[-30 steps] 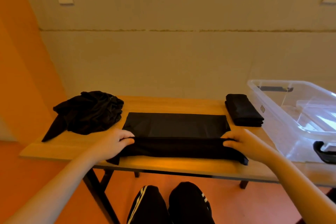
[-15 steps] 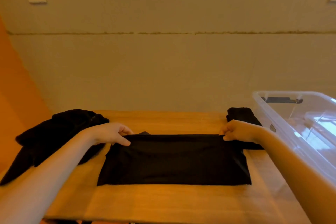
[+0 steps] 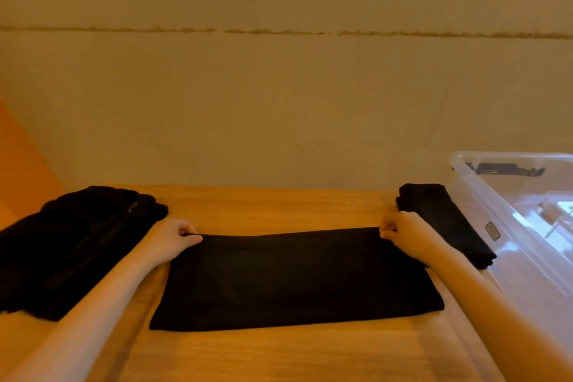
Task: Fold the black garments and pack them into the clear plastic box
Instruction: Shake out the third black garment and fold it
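Where the wooden table meets the beige wall, a folded black garment lies flat at the middle of the view, a wide rectangle. At 9 o'clock of its far edge the left hand pinches the far-left corner with curled fingers; at 3 o'clock the right hand pinches the far-right corner the same way. A loose heap of black cloth sits at 9 o'clock under the left forearm. At 2 o'clock a folded stack lies just beside the clear box, which takes up the right side of the table.
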Demonstrator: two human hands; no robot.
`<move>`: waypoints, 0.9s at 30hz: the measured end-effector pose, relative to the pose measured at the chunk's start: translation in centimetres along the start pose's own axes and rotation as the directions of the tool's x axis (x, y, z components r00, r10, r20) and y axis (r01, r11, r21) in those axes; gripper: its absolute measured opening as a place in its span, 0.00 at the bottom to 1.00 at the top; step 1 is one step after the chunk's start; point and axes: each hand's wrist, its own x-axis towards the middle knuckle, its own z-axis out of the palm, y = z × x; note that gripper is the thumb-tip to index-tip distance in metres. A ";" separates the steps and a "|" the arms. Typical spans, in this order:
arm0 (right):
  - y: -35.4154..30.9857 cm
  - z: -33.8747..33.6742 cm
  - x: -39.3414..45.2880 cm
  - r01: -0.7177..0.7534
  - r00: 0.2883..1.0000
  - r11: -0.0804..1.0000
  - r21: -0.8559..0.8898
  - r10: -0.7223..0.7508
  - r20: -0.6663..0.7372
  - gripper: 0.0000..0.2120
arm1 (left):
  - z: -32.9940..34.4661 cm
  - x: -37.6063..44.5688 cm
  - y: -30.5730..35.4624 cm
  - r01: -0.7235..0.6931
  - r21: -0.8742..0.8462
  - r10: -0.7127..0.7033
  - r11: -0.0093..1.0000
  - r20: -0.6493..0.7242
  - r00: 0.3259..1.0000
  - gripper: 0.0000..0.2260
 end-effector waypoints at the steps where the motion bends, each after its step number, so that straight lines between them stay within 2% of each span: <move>1: 0.1 0.4 0.1 -0.007 1.000 1.000 -0.017 0.007 0.011 0.07 | 0.3 -0.1 -0.2 0.006 0.027 -0.004 1.000 -0.046 0.999 0.04; 4: 0.3 1.0 0.2 -0.035 0.999 0.999 -0.031 0.035 0.003 0.10 | 0.7 -0.5 -0.7 0.008 0.023 -0.004 1.000 -0.172 0.985 0.03; 7: 0.3 1.1 0.2 -0.048 0.998 0.999 -0.019 0.047 -0.052 0.09 | 0.8 -0.9 -1.0 0.022 0.005 -0.021 1.000 -0.210 0.977 0.03; 11: 0.2 1.4 0.6 -0.023 0.981 1.000 0.003 0.023 -0.194 0.10 | 1.0 -0.9 -1.1 0.031 -0.010 -0.032 0.999 -0.264 0.964 0.04; 14: -0.3 1.6 0.7 -0.076 0.990 0.996 -0.041 0.070 -0.119 0.16 | 1.8 -0.8 -1.3 0.024 0.037 -0.012 0.999 -0.278 0.960 0.05; 16: -0.5 1.8 0.7 -0.066 0.990 0.996 -0.058 0.058 -0.129 0.16 | 2.2 -0.8 -1.5 0.014 0.082 0.011 0.997 -0.293 0.956 0.05; 23: -0.2 2.7 0.7 -0.050 0.956 0.998 -0.024 0.041 -0.290 0.10 | 2.9 -0.3 -1.8 -0.016 0.270 0.119 0.963 -0.367 0.923 0.06; 27: -0.1 2.8 1.0 0.075 0.891 0.997 0.022 -0.057 -0.450 0.11 | 3.7 -0.3 -1.6 -0.012 0.269 0.132 0.963 -0.435 0.891 0.05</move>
